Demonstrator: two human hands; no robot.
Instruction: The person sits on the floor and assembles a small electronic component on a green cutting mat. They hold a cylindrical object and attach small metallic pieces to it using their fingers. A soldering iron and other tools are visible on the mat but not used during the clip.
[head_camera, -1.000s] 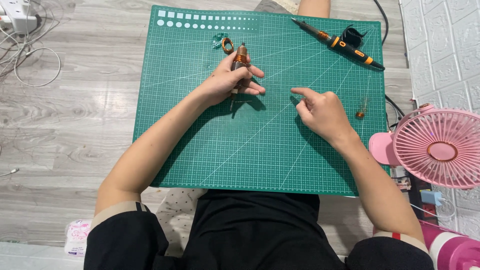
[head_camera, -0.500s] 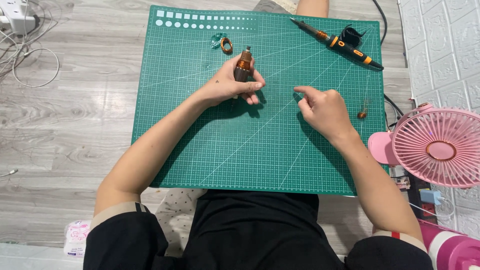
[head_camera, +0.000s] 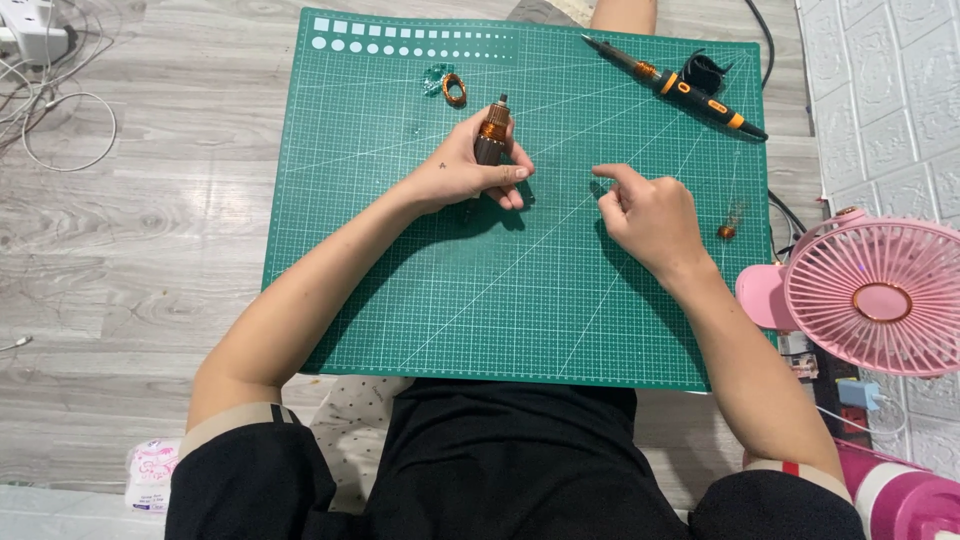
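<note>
Gripping brown bottle in left hand

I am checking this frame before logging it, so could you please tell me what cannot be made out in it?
- Head view: the lower part of the brown tool is hidden inside the left hand.
- Head view: whatever the right hand pinches at its fingertips is too small to tell.
- Head view: the pink fan is cut off by the right edge.
- Head view: the small orange piece on the green mat is too small to identify.
</note>
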